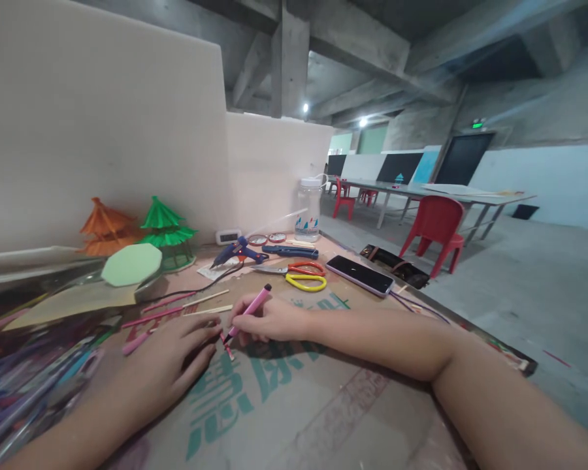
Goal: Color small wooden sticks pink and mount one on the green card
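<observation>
My right hand (264, 318) is closed around a pink marker (255, 307), its dark cap end pointing up and its tip down at a small pink stick (228, 350). My left hand (183, 349) lies on the board just left of that stick, its fingers curved together around the stick's upper end, which they partly cover. A pink marker cap (136, 343) rests beside the left hand. Pink sticks (164, 316) and plain wooden sticks (206, 297) lie beyond it.
Scissors (294, 269), a glue gun (238, 251), a utility knife (290, 251) and a phone (361, 275) lie beyond my hands. A water bottle (308, 212) stands behind. Orange (108, 228) and green (165, 228) pavilion models stand back left, coloured materials (34, 385) at left.
</observation>
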